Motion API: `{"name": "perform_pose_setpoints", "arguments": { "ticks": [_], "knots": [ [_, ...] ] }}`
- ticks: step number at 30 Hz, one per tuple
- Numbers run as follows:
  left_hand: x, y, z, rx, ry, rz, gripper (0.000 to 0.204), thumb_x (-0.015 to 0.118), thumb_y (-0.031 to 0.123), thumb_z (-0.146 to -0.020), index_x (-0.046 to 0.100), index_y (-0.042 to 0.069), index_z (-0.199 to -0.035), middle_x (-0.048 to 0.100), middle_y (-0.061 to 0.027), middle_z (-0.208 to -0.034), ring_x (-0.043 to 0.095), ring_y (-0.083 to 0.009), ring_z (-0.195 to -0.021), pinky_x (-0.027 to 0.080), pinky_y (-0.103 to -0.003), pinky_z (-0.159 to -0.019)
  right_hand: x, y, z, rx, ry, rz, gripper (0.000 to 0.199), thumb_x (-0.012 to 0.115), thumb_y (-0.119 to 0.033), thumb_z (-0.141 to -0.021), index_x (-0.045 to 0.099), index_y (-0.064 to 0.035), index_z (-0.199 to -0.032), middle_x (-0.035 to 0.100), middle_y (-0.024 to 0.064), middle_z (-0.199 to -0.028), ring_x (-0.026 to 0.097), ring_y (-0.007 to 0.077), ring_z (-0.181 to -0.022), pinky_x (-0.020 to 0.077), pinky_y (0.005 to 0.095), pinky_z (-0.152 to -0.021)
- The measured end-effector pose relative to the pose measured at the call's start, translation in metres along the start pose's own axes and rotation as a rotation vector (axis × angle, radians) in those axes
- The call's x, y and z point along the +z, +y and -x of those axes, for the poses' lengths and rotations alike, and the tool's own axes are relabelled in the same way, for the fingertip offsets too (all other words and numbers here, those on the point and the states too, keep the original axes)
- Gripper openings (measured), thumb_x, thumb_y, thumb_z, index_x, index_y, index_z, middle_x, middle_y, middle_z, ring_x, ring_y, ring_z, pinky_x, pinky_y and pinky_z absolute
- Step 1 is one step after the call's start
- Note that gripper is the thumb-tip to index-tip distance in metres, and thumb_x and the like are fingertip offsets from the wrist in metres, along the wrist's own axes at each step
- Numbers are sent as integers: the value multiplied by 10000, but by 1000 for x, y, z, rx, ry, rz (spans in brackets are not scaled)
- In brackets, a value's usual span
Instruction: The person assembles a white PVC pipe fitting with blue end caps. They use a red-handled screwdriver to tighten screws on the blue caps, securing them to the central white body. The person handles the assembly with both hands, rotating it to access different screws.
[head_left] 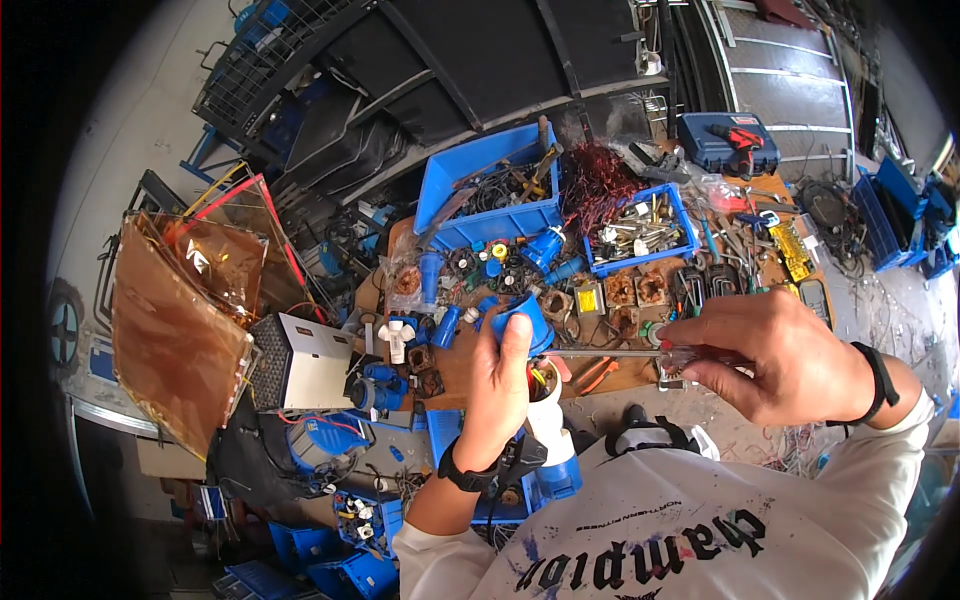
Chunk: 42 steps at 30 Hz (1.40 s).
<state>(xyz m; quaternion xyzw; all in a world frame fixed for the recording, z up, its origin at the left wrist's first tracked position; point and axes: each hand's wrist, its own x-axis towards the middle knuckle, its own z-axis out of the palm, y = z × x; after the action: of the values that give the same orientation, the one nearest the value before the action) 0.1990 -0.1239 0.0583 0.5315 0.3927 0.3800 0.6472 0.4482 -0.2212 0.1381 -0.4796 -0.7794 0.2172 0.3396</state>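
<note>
My left hand [495, 400] is closed round a blue plastic industrial connector [524, 326], its thumb laid along the near side. Just below the connector stands a white cylindrical part [545, 418] with a blue end; coloured wires show at its upper opening. Whether the two pieces are joined I cannot tell. In my right hand [775, 360] is a screwdriver [612, 352], pinched by its clear and red handle. Its thin shaft points left, and the tip meets the lower edge of the connector, where the contact is hidden.
Cluttered worktable ahead: a large blue crate [490, 226] of tools and cables, a blue tray [688, 238] of metal parts, orange-handled pliers [598, 375], a white fitting [396, 340]. A red drill [742, 145] lies on a blue case. At left stands a brown sheet-covered frame [175, 320].
</note>
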Motion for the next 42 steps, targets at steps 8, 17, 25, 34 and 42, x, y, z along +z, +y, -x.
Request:
{"name": "perform_pose_setpoints", "arguments": {
  "ticks": [8, 17, 25, 34, 42],
  "knots": [
    [-2, -3, -5, 22, 57, -5, 442, 460, 471, -986, 481, 37, -1067, 561, -107, -721, 629, -219, -576, 523, -302, -464, 4, 8, -2, -182, 55, 297, 291, 731, -111, -720, 684, -43, -999, 584, 68, -798, 625, 230, -695, 513, 344, -575],
    [-3, 3, -3, -4, 11, 52, 397, 466, 423, -998, 446, 48, -1128, 529, -38, -847, 635, -194, -583, 486, -256, -483, 4, 6, -3, -96, 74, 384, 299, 683, -171, -791, 635, -23, -1046, 562, 87, -819, 593, 280, -703, 507, 370, -611],
    [0, 0, -6, 21, -4, -3, 408, 472, 410, -999, 443, 42, -1171, 528, -33, -834, 639, -187, -581, 465, -243, -470, -3, 7, 1, 35, -17, 193, 214, 691, -160, -818, 659, -17, -974, 569, 114, -830, 604, 306, -708, 498, 386, -591],
    [4, -3, -9, 6, 19, -21, 457, 453, 474, -987, 467, 35, -1110, 556, -102, -751, 625, -229, -586, 527, -311, -470, 0, 2, -2, -311, 182, 604, 260, 738, -97, -737, 684, -84, -991, 496, 43, -816, 527, 184, -632, 449, 298, -503],
    [7, 5, -7, 18, 14, -10, 445, 444, 474, -990, 473, 37, -1069, 544, -100, -709, 629, -232, -586, 528, -311, -468, 3, 5, -1, -109, 162, 441, 267, 726, -149, -743, 648, -38, -973, 573, 70, -858, 597, 245, -723, 520, 339, -624]
  ]
}}
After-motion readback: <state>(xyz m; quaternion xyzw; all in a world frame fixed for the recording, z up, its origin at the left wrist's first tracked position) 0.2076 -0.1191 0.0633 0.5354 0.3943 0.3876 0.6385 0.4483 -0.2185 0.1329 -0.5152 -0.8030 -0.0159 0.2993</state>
